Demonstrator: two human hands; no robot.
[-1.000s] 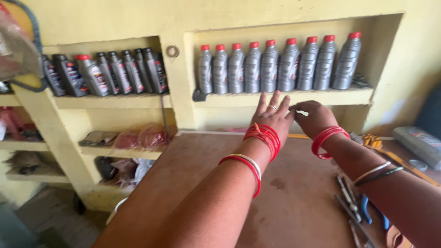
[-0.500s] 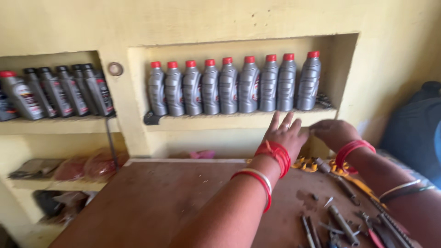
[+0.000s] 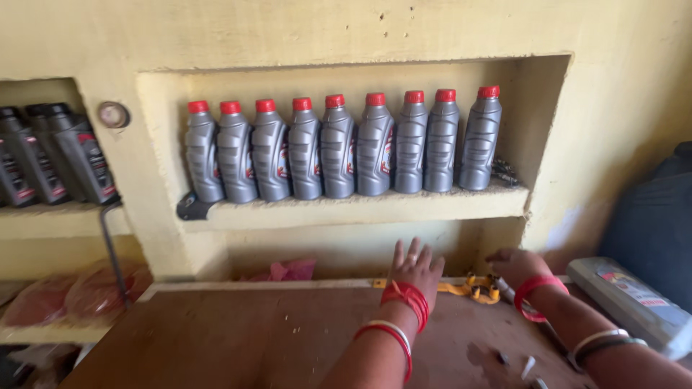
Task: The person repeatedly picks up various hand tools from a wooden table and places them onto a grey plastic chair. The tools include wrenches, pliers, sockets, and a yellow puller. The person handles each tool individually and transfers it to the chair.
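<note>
Yellow tool (image 3: 472, 289) half-hidden behind hands, grip unclear

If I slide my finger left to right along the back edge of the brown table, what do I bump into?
Pink bag → left hand → yellow tool → right hand → grey box.

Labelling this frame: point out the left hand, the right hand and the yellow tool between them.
left hand (image 3: 414, 268): head view, on the back of the hand.
right hand (image 3: 515, 264): head view, on the knuckles.
yellow tool (image 3: 472, 288): head view, on its yellow body at the table's far edge.
</note>
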